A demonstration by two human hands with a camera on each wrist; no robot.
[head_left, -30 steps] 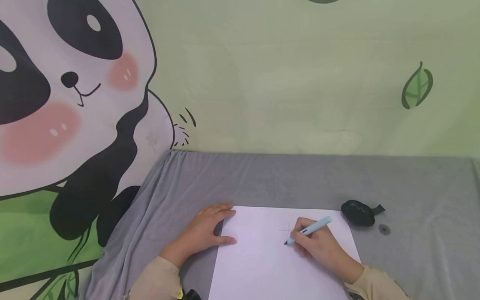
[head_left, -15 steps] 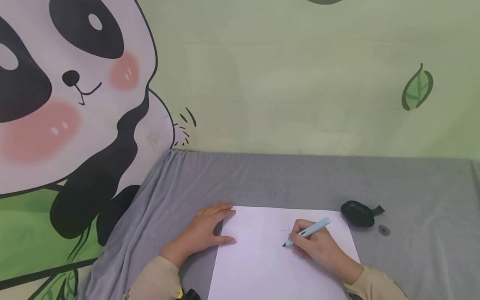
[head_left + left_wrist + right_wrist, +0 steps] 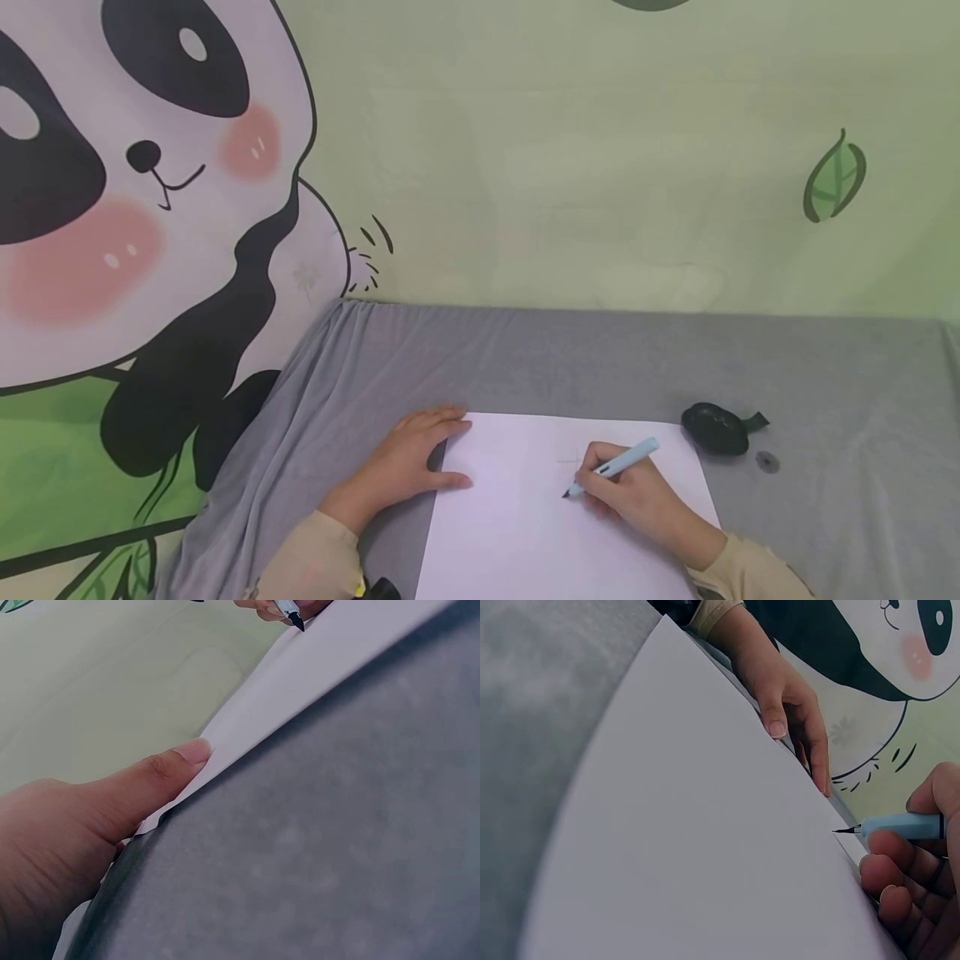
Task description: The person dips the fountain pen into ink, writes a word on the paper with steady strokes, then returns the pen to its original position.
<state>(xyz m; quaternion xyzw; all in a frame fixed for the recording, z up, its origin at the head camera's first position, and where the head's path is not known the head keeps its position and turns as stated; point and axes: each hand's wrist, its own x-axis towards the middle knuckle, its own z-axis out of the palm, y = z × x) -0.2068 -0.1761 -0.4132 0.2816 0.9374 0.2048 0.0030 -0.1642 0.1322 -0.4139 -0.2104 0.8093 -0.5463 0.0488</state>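
A white sheet of paper point(image 3: 517, 517) lies on the grey cloth-covered table point(image 3: 525, 358). My right hand point(image 3: 630, 492) grips a light blue pen point(image 3: 618, 464) with its dark tip on the paper; faint pencil-thin strokes point(image 3: 572, 458) show just above the tip. My left hand point(image 3: 412, 462) lies flat at the sheet's left edge, thumb on the paper. In the left wrist view the left thumb point(image 3: 161, 776) presses the paper's edge point(image 3: 300, 675). The right wrist view shows the pen point(image 3: 900, 825), my right fingers point(image 3: 907, 877) and the left hand point(image 3: 787, 720) across the sheet point(image 3: 690, 847).
A small black object point(image 3: 716, 427) with a strap lies on the cloth just right of the paper's far corner, beside a small dark disc point(image 3: 767, 459). A panda-and-leaf backdrop point(image 3: 150, 167) stands behind the table.
The pen tip has slid slightly down and left on the paper, with the right hand following. The left hand has stayed in place.
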